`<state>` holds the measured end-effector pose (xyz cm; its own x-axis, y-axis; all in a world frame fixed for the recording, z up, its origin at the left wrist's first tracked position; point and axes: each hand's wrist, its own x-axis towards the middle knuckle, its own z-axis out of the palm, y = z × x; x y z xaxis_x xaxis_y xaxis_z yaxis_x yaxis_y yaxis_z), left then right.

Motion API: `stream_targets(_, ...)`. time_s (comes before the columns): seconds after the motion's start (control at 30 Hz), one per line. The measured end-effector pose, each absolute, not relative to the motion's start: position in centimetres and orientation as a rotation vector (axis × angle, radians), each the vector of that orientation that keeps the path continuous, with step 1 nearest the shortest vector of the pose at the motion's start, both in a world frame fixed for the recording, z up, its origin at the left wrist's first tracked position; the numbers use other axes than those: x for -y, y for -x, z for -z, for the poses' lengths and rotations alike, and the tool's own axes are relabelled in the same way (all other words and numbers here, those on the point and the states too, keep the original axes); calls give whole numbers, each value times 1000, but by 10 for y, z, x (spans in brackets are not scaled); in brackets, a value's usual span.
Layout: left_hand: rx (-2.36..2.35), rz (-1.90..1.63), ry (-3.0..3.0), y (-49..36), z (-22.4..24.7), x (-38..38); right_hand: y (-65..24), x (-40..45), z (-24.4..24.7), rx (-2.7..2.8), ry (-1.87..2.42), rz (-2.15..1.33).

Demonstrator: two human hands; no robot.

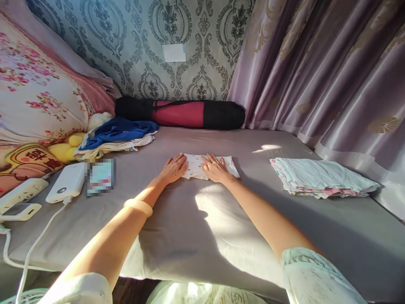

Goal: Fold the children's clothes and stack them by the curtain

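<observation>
A small folded white cloth (194,168) with a tiny print lies flat on the grey bed sheet (177,228), in the middle of the view. My left hand (174,169) rests flat at its left edge, fingers stretched out. Across the cloth's middle lies my right hand (215,169), palm down with the fingers spread. Both hands press on the fabric without gripping it. What kind of garment or cloth it is cannot be made out in its folded state.
A stack of folded clothes (325,175) lies at the right. Crumpled blue clothing (120,133) is at the back left, near a floral pillow (41,84). A black and red roll bag (180,114) lies along the wall. A power bank (68,181) with a cable (44,236) is at left.
</observation>
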<state>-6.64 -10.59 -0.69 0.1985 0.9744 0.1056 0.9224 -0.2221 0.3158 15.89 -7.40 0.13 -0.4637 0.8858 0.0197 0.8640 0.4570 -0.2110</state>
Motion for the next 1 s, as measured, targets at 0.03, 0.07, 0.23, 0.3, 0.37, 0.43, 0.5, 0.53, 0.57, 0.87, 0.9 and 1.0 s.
stream_targets(0.03,-1825,-447,-2281,68,9,105,-159,73,0,2569,1555,-248)
stream_targets(0.07,-1821,-476,-2274,69,11,104,-160,73,1,2569,1562,-248)
stream_targets(0.23,-1846,-678,-2201,76,21,95,-151,69,-12,2613,1617,-311)
stream_targets(0.3,-1854,-755,-2187,78,25,92,-139,68,-16,2625,1573,-249)
stream_targets(0.37,-1863,-821,-2171,80,28,90,-125,69,-15,2609,1542,-199)
stream_targets(0.43,-1878,-874,-2144,82,29,89,-113,71,-10,2578,1551,-188)
stream_targets(0.5,-1885,-906,-2116,84,28,89,-106,75,-4,2548,1563,-162)
stream_targets(0.53,-1882,-914,-2104,84,26,89,-104,76,-2,2538,1563,-144)
stream_targets(0.57,-1875,-917,-2090,84,25,90,-104,78,0,2531,1562,-125)
stream_targets(0.87,-1876,-984,-1911,85,20,94,-91,74,-5,2576,1579,-105)
stream_targets(0.9,-1871,-997,-1913,85,20,94,-87,74,-4,2571,1555,-87)
stream_targets(1.0,-1863,-1009,-1930,86,21,93,-74,74,1,2534,1538,-86)
